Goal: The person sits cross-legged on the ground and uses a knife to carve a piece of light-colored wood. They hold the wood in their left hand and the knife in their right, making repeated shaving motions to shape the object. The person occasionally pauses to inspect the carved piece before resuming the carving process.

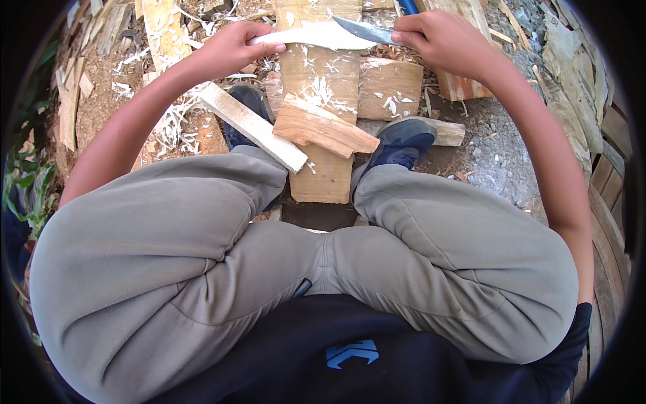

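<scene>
The plank point(323, 182) between both hands could shift if knocked. Across it, the pale wooden piece point(313, 36) extends rightward from the left hand point(234, 48), pinched at that end only, so pressure might twist it. The knife point(365, 30), clasped by the right hand point(444, 42), might then skid leftward; shavings point(320, 93) bodyward of the hands could worsen slipping.

A wooden plank point(321, 180) bears pale shavings point(319, 95) and a split chunk point(323, 126).
</scene>
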Tool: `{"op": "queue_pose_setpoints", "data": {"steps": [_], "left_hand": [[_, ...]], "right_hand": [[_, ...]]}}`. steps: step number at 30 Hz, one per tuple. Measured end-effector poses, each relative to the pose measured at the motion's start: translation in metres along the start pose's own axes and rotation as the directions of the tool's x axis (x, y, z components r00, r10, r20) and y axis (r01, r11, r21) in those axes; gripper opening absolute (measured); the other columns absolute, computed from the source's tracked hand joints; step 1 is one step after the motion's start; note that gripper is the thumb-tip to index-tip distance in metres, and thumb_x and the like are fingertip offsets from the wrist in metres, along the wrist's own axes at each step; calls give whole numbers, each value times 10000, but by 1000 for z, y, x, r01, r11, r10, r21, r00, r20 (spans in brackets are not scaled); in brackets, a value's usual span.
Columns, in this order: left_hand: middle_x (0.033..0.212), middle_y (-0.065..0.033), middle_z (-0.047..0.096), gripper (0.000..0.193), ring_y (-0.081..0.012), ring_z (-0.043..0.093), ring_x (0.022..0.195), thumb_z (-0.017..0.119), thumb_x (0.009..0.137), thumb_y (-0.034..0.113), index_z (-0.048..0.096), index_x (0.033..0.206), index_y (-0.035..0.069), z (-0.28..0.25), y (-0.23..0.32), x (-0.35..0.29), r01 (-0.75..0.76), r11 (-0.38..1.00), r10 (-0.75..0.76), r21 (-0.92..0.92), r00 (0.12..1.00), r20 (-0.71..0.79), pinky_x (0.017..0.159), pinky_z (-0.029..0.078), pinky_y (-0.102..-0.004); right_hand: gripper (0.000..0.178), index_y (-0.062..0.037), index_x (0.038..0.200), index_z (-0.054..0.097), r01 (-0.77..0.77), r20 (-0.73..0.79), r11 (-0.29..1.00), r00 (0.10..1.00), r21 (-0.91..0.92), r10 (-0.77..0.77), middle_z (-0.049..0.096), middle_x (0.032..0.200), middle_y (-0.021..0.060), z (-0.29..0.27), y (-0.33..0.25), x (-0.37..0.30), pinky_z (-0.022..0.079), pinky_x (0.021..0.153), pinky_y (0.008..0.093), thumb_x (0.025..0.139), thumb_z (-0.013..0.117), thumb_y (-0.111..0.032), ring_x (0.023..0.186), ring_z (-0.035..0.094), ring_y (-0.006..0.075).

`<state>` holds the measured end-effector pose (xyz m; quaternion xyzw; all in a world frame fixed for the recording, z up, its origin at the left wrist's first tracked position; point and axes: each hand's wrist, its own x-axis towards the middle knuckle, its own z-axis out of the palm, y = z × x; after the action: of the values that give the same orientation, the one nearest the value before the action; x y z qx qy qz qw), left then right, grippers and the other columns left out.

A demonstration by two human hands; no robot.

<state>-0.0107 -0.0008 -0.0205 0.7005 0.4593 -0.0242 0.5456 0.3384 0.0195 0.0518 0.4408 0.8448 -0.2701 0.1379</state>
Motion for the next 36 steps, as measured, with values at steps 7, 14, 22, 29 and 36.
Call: {"op": "queue_pose_setpoints", "data": {"steps": [7,14,22,29,36], "left_hand": [[660,33,461,411,-90,429,624,657,1016,415,715,1067,11,4,1,3,7,1000,-6,25,1000,-31,583,351,-310],[649,19,509,433,-93,472,614,669,1005,450,736,1062,26,4,-10,-2,4,1000,-5,-8,999,-50,581,379,-318],[630,28,494,426,-90,459,585,671,1003,451,730,998,29,2,-6,1,-36,997,39,68,998,-44,556,361,-319],[629,27,513,427,-87,473,572,668,1004,458,727,997,35,0,-7,3,-5,998,5,55,1000,-2,543,365,-319],[608,29,495,442,-77,455,539,653,1019,455,715,1008,17,1,-10,5,-55,997,56,46,998,-13,515,345,-305]], "right_hand": [[278,-75,950,703,63,-129,998,990,2,-62,644,739,169,14,-9,3,494,685,485,1015,589,-320,709,638,360],[269,-84,970,716,-10,34,999,999,-53,12,662,756,165,-10,-15,8,507,699,490,1015,589,-317,731,656,365],[235,-94,974,732,-6,102,1000,995,-4,7,688,803,195,-16,-7,10,525,729,501,985,598,-287,781,677,391],[235,-89,976,723,9,-2,1000,1000,25,-9,688,810,184,-13,-14,2,523,726,484,993,590,-283,780,678,367],[234,-68,930,714,44,54,999,998,27,-45,703,841,220,-15,-8,9,524,741,527,973,587,-258,813,684,431]]}}
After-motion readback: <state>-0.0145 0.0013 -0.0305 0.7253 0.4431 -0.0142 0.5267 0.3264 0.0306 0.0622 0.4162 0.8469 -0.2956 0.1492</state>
